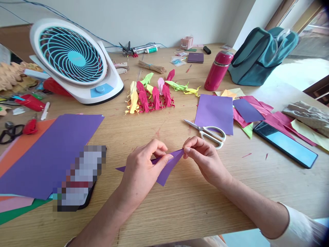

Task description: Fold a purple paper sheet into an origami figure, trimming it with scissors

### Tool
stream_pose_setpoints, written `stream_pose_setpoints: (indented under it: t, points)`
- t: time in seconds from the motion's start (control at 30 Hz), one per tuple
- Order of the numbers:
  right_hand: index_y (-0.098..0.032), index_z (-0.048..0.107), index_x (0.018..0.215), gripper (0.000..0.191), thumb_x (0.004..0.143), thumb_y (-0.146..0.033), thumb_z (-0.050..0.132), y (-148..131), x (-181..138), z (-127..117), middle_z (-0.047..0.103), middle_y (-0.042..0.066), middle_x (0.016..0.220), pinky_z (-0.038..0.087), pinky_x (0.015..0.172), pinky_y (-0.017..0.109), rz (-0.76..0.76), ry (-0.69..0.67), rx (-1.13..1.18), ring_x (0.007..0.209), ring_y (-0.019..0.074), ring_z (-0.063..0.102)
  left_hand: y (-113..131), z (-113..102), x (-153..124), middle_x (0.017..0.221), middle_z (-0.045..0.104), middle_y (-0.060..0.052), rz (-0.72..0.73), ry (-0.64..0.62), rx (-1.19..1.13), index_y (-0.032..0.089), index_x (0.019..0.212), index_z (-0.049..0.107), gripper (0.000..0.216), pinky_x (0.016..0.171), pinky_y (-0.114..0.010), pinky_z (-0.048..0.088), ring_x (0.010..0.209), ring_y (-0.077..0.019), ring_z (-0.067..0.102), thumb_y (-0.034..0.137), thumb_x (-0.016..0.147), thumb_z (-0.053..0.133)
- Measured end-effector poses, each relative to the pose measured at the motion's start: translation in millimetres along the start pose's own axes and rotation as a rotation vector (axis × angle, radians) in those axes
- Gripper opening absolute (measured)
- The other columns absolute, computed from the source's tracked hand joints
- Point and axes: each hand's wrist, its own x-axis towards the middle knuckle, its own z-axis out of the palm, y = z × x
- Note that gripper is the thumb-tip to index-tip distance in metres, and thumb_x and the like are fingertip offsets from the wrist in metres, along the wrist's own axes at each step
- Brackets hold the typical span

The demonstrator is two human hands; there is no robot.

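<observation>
Tabletop (180, 206) with a fan (72, 56) at 10 o'clock and a purple sheet (51, 151) at 9 o'clock. At near centre, the left hand (140, 171) and right hand (205, 159) both pinch a folded purple paper (169, 166), fingers closed on its upper edge. Its long axis runs 9 to 3 o'clock, sharp tip toward 9. A clean crease probably requires aligned edges before pressing. Scissors (209, 133) lie at 1 o'clock from the paper.

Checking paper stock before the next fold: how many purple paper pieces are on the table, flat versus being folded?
Flat: 3 (large purple sheet, purple sheet by the scissors, small dark purple piece)
Being folded: 1 (folded purple piece, pinched by left hand and right hand)
Total: 4
</observation>
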Motion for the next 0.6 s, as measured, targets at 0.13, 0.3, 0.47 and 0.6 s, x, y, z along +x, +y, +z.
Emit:
stream_pose_setpoints:
  t: [0.13, 0.3, 0.47, 0.6]
  points:
    - [-0.022, 0.066, 0.077, 0.019, 0.084, -0.037, 0.075, 1.0, 0.1, -0.6, 0.062, -0.001, 0.069, 0.048, 0.068, 0.029, 0.002, -0.004, 0.003, 0.068, 0.0132, 0.056, -2.1, 0.0, 2.3, 0.076, 0.070, 0.003, 0.040, -0.062, -0.034, 0.025, 0.094, 0.072, 0.011, 0.065, -0.026, 0.046, 0.074, -0.0143, 0.064, 0.018, 0.086, 0.070]
    - [-0.022, 0.067, 0.079, 0.020, 0.083, -0.039, 0.077, 1.3, 0.8, -0.2, 0.061, -0.002, 0.067, 0.048, 0.067, 0.027, 0.013, -0.005, 0.006, 0.067, 0.0121, 0.056, -4.2, 0.2, 4.1, 0.073, 0.065, 0.003, 0.029, -0.112, -0.067, 0.022, 0.078, 0.070, 0.013, 0.066, -0.026, 0.043, 0.071, -0.0130, 0.060, 0.017, 0.089, 0.066]
    - [-0.022, 0.067, 0.084, 0.026, 0.078, -0.042, 0.081, 2.2, 0.9, 1.6, 0.065, 0.000, 0.075, 0.052, 0.068, 0.028, 0.052, -0.055, -0.015, 0.070, 0.0132, 0.059, -5.0, 1.2, 4.1, 0.074, 0.063, 0.003, 0.051, -0.131, -0.064, 0.021, 0.077, 0.068, 0.015, 0.069, -0.026, 0.040, 0.073, -0.0128, 0.058, 0.019, 0.091, 0.065]
    - [-0.021, 0.067, 0.082, 0.026, 0.077, -0.041, 0.082, 4.0, 1.0, 2.4, 0.068, 0.000, 0.077, 0.054, 0.071, 0.029, 0.076, -0.111, -0.016, 0.071, 0.0132, 0.062, -6.7, 2.5, 3.0, 0.074, 0.064, 0.002, 0.072, -0.134, -0.043, 0.021, 0.076, 0.069, 0.015, 0.070, -0.027, 0.040, 0.075, -0.0135, 0.057, 0.017, 0.091, 0.065]
